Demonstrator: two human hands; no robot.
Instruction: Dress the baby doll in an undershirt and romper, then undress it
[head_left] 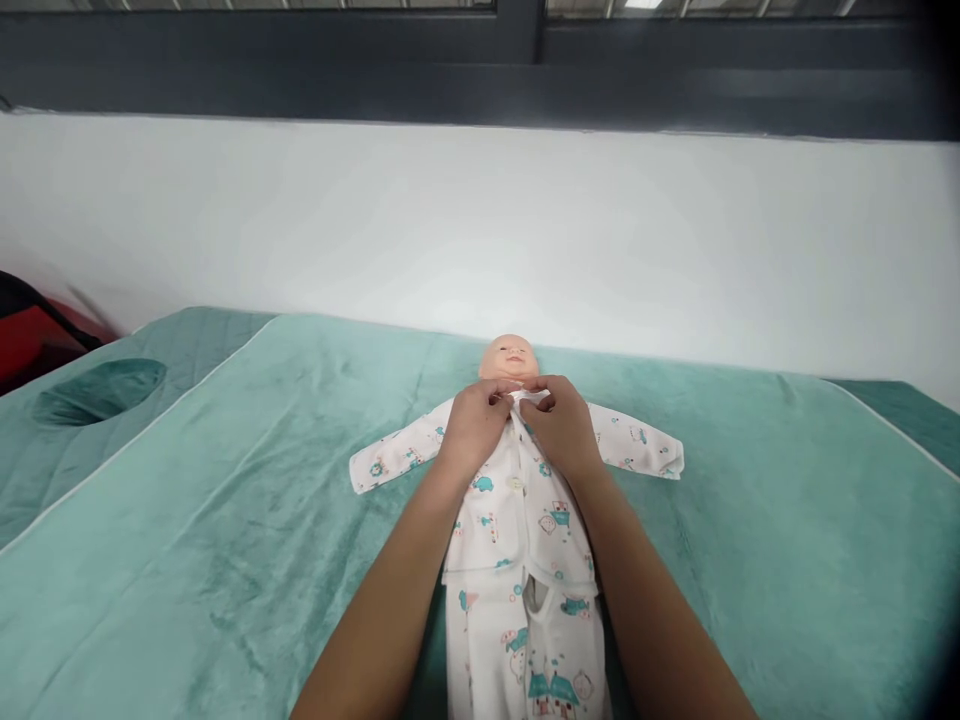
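Observation:
A baby doll (509, 357) lies on its back, its head toward the wall. It wears a white printed baby shirt (487, 520) with sleeves spread to both sides, and matching trousers (491, 640) below. At the neckline, my left hand (478, 418) pinches the left side of the shirt's collar. Just beside it, my right hand (557, 415) pinches the right side of the collar. The fingertips nearly meet over the front opening; what lies between them is partly hidden. Lower on the front a pale button (515, 483) shows.
A green padded bed cover (262, 520) lies under the doll. To the left is an oval face hole (101, 392) in the bed, with a red and black object (37, 335) beyond. A white wall (480, 230) rises behind, below a dark window frame (300, 70).

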